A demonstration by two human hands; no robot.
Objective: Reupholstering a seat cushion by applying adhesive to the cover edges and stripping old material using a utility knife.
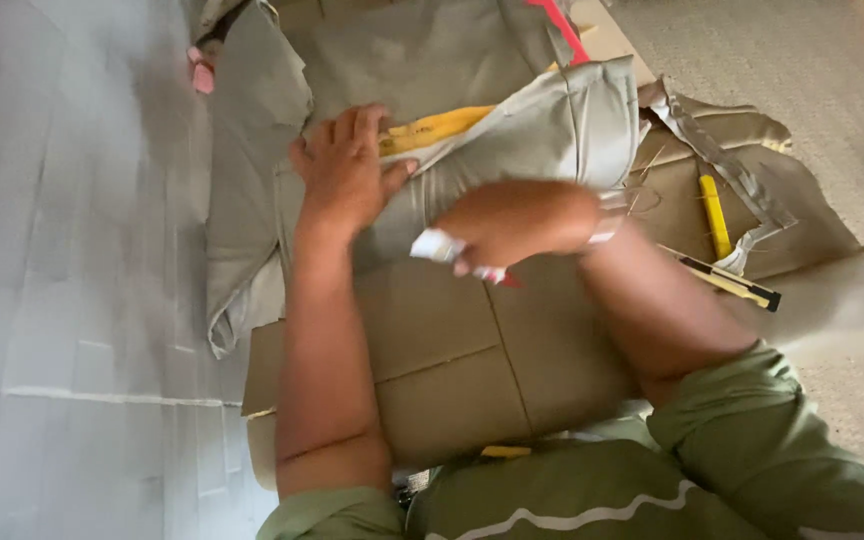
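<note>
- One grey cloth (pixel 512 130) lies folded over the cardboard (pixel 472 350), covering its far half.
- One flattened cardboard sheet sits on the floor (pixel 72 300).
- Left hand (pixel 347 165) presses flat, fingers spread, on the cloth beside a yellow strip (pixel 432 128).
- Right hand (pixel 517 220) is clenched around a small white-and-red tool (pixel 442 247) at the cloth's near edge.
- One yellow marker (pixel 715 215) and one black-yellow knife (pixel 732 283) lie right, well apart.

Flattened brown cardboard carton (pixel 472 350), lying on the floor beneath both forearms, its panels marked off by straight fold creases. A further brown cardboard sheet (pixel 682 200) lies at upper right, partly under grey-green fabric. No labels, signs or screens are visible.
</note>
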